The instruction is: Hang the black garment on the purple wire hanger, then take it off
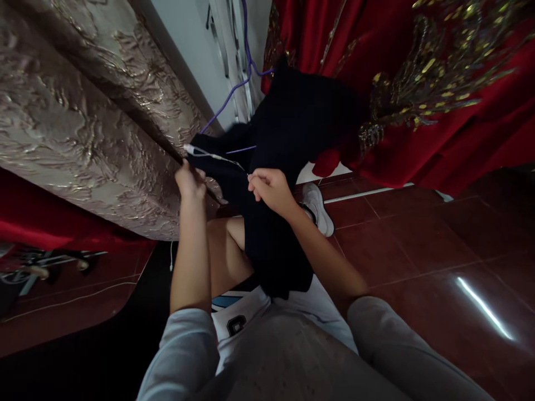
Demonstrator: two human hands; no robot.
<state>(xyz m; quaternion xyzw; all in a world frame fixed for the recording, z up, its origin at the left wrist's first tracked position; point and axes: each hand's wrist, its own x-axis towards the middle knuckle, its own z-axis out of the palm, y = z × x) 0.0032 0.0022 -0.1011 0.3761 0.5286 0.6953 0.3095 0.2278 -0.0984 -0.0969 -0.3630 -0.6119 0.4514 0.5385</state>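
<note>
A dark navy, nearly black garment point(303, 120) hangs in front of me and drapes down across my lap. A purple wire hanger point(229, 99) runs into its upper part. My left hand point(191, 181) is closed on the garment's left edge, just below a small white tab with a thin pale cord point(214, 155). The cord stretches right towards my right hand point(271, 189). There the fingers are pinched together at the cord's end, in front of the dark cloth. Its fine end is too small to make out clearly.
A pinkish textured curtain point(83, 111) hangs close on the left. Red cloth with gold sequins point(430, 83) hangs on the right. A pale metal frame point(236, 55) stands behind the garment. Below are red floor tiles point(401, 239) and a white shoe point(317, 209).
</note>
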